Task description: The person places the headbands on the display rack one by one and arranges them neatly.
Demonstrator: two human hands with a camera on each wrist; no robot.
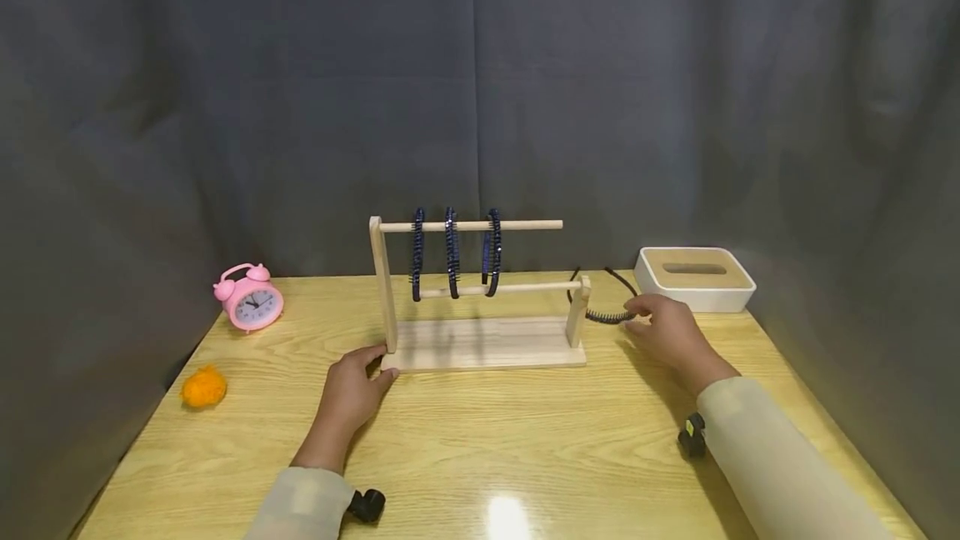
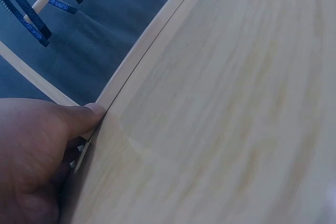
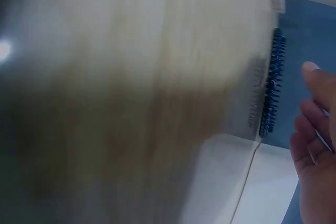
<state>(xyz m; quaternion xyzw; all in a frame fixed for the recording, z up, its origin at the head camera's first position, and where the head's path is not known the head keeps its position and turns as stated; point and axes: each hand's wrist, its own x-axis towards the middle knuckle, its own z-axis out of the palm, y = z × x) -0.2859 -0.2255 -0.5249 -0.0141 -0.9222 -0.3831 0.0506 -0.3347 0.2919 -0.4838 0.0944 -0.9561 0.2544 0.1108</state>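
A wooden rack [image 1: 491, 342] with two horizontal rods stands mid-table. Three dark blue, toothed headbands [image 1: 452, 252] hang over its rods. My left hand [image 1: 351, 386] holds the front left corner of the rack's base, thumb at the front edge and fingers round the left side. In the left wrist view the thumb [image 2: 86, 119] presses on that corner. Another dark toothed headband [image 1: 609, 317] lies on the table behind the rack's right end. Beside it is my right hand [image 1: 667, 336], thumb and fingers parted. The right wrist view shows a gap between the fingers [image 3: 310, 114] and this headband [image 3: 273, 85].
A white tissue box [image 1: 697, 298] with a wooden top stands at the back right, just beyond my right hand. At the left are a pink alarm clock [image 1: 255, 307] and an orange fluffy ball [image 1: 203, 387]. Dark grey curtains [image 1: 337, 107] enclose the table's back and sides.
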